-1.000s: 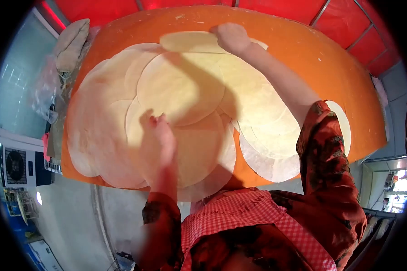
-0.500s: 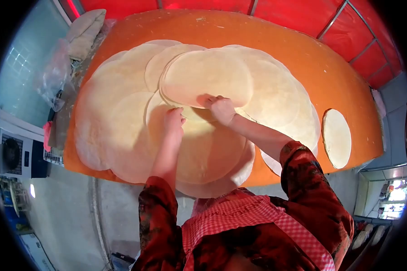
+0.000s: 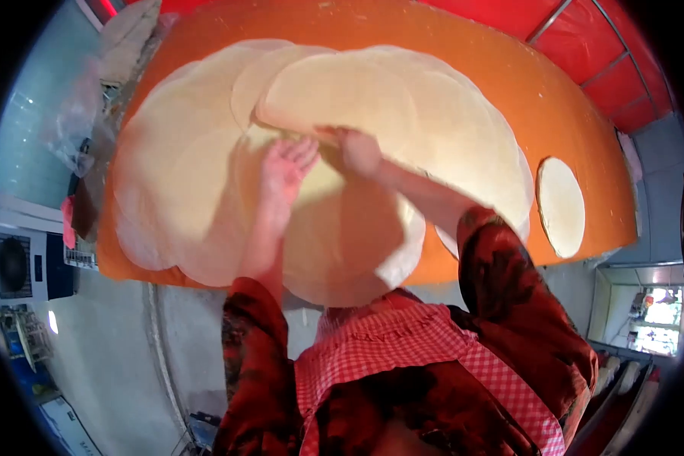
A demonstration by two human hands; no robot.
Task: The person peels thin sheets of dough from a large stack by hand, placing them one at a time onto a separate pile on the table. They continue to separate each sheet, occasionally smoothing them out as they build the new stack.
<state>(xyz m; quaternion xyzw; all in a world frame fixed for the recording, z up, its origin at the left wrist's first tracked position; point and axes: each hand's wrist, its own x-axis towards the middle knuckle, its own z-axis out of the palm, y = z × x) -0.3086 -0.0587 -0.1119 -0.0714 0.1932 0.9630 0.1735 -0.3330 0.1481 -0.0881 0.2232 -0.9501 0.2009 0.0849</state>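
Many thin round dough sheets [image 3: 182, 175] overlap across the orange table. The top sheet [image 3: 342, 91] lies at the upper middle, and my right hand [image 3: 356, 152] pinches its near edge, with the fingers closed. Just left of it, my left hand [image 3: 287, 166] is palm up with its fingers apart, near the same edge and holding nothing. Beneath both hands another round sheet [image 3: 334, 235] reaches over the table's near edge, partly in shadow.
A single round sheet [image 3: 561, 207] lies apart on the right of the orange table [image 3: 585, 144]. Cloth [image 3: 128, 38] and clear plastic [image 3: 76, 129] are at the left edge. Red panels [image 3: 585, 53] stand behind the table.
The near edge of the top sheet has been drawn up by my right hand. My left hand has opened and turned palm up. The whole view has shifted slightly.
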